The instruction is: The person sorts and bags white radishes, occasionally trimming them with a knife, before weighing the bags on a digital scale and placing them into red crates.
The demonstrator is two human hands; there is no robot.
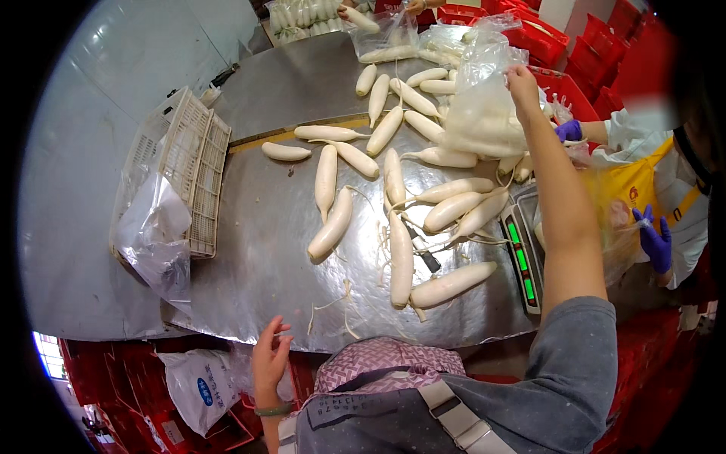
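My right hand (pixel 523 91) is stretched far across the table, its fingers closed on the top of a clear plastic bag (pixel 484 64). White radishes show blurrily through the lower part of this bag. My left hand (pixel 271 357) hangs by the table's near edge, fingers apart and holding nothing. Many loose radishes (pixel 330 225) lie over the metal table (pixel 257 197), some with thin roots. One radish (pixel 454 284) lies close to the near edge. A black-handled tool (pixel 428 257), perhaps a knife, is partly hidden among them. Trimmed root pieces (pixel 348 306) are scattered nearby.
A digital scale (pixel 523 261) with green displays stands at right. There a co-worker's purple-gloved hands (pixel 655 240) show beside a yellow apron. Another person's hand (pixel 416 6) is at the far side. A white crate (pixel 198 174) with plastic bags stands left; red crates (pixel 548 38) stack far right.
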